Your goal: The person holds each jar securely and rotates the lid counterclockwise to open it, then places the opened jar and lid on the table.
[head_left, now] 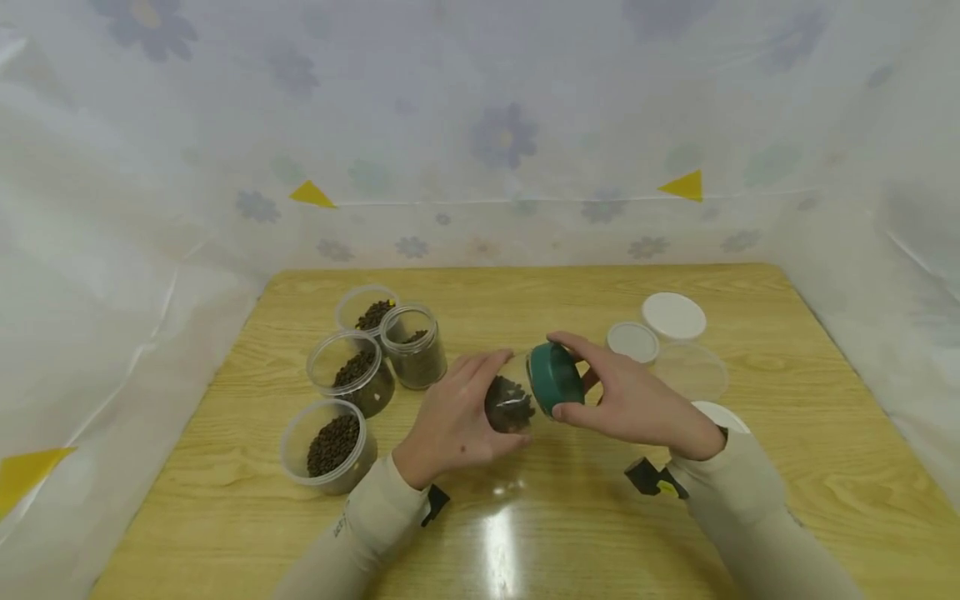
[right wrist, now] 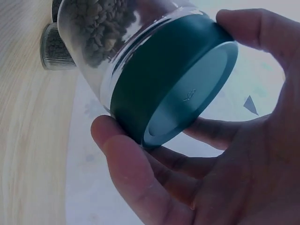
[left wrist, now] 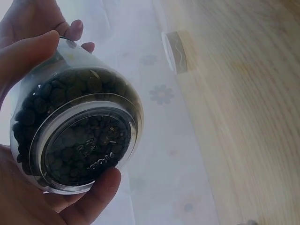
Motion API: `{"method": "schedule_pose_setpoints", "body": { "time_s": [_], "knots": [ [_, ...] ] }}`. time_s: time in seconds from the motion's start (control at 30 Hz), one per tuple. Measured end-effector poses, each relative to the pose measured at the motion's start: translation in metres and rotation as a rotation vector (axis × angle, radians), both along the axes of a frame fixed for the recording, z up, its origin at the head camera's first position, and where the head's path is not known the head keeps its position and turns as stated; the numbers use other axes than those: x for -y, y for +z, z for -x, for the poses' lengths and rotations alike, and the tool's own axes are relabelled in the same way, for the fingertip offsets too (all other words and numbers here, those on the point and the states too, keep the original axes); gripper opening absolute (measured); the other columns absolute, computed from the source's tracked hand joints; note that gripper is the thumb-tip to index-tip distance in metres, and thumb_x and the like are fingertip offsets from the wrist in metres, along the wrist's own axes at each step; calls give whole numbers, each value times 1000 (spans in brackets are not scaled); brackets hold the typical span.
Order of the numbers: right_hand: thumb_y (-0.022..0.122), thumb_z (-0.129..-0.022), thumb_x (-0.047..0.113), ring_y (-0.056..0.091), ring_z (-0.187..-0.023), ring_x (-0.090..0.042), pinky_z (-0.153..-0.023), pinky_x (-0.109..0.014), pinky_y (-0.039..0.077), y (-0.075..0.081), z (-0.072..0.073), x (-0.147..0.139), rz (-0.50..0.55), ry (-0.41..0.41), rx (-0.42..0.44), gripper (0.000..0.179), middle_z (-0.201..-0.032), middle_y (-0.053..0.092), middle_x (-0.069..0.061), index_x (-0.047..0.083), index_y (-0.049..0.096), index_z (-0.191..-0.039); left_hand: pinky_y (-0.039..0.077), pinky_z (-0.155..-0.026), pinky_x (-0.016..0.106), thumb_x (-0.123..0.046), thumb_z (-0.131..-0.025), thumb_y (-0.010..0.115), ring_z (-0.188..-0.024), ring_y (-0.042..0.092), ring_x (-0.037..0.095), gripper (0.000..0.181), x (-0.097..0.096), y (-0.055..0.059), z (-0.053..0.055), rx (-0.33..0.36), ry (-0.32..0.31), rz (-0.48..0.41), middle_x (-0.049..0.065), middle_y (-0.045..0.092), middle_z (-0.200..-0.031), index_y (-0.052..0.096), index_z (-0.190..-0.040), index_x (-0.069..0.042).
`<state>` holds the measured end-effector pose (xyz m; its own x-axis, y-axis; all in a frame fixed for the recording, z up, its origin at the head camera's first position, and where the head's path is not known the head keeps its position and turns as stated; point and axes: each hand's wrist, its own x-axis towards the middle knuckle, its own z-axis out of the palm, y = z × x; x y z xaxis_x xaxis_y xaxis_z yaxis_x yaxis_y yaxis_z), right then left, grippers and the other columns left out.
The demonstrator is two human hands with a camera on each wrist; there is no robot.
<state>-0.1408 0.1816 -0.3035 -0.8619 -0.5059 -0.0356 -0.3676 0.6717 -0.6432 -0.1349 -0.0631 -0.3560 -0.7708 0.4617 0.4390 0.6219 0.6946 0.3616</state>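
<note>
Tilted on its side above the table, a clear jar (head_left: 510, 403) part filled with dark brown pellets is gripped around its body by my left hand (head_left: 459, 417). Its round base (left wrist: 89, 150) faces the left wrist camera, with thumb and fingers curled around the wall. The green screw lid (head_left: 557, 379) sits on the mouth of the jar. My right hand (head_left: 626, 396) holds that lid by its rim, thumb on one side and fingers on the other. In the right wrist view the lid's flat top (right wrist: 194, 96) points toward the palm.
On the left stand several open clear tubs of pellets, among them a front tub (head_left: 330, 446), a middle tub (head_left: 351, 373) and a taller jar (head_left: 414, 346). White lids (head_left: 673, 316) and a clear lid (head_left: 690, 372) lie on the right. Flowered sheeting (head_left: 480, 150) surrounds the wooden table (head_left: 570, 533).
</note>
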Motion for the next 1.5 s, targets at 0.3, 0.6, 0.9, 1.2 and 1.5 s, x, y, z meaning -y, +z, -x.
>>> {"method": "schedule_pose_setpoints", "body": {
  "time_s": [0.3, 0.6, 0.9, 1.2, 1.5],
  "knots": [
    [72, -89, 39, 62, -98, -19, -66, -25, 53, 3, 1, -4, 11, -7, -7, 81, -135, 57, -10, 19, 31, -155, 56, -86, 37, -50, -62, 89, -119, 59, 22, 97, 1, 0, -1, 50, 19, -14, 4, 62, -133, 47, -143, -16],
    [67, -94, 35, 62, -109, -26, -75, -29, 56, 3, 1, -13, 99, -30, 62, 76, -134, 55, -15, 21, 27, -156, 53, -95, 41, -49, -65, 86, -121, 58, 23, 101, 0, -1, 0, 175, 74, -44, 7, 61, -131, 40, -147, -11],
    [59, -100, 27, 48, -134, -37, -94, -33, 53, -4, 4, -20, 318, 53, 284, 62, -142, 48, -15, 23, 28, -154, 54, -93, 45, -48, -68, 85, -119, 61, 26, 105, -1, -5, 1, 222, 87, -40, 11, 61, -132, 33, -151, -10],
    [60, -100, 24, 50, -131, -39, -93, -32, 54, -8, 4, -16, 388, 92, 327, 66, -145, 43, -20, 27, 24, -155, 52, -99, 40, -45, -69, 85, -119, 62, 21, 96, -2, -15, 5, 288, 26, -38, 3, 62, -128, 38, -147, -14],
    [60, -100, 23, 55, -126, -38, -92, -32, 54, -20, 4, -8, 340, 144, 307, 71, -144, 42, -25, 19, 19, -158, 55, -87, 39, -41, -62, 89, -105, 64, 19, 92, -4, -28, 2, 351, 89, 6, 4, 65, -116, 46, -138, -11]
  ]
}}
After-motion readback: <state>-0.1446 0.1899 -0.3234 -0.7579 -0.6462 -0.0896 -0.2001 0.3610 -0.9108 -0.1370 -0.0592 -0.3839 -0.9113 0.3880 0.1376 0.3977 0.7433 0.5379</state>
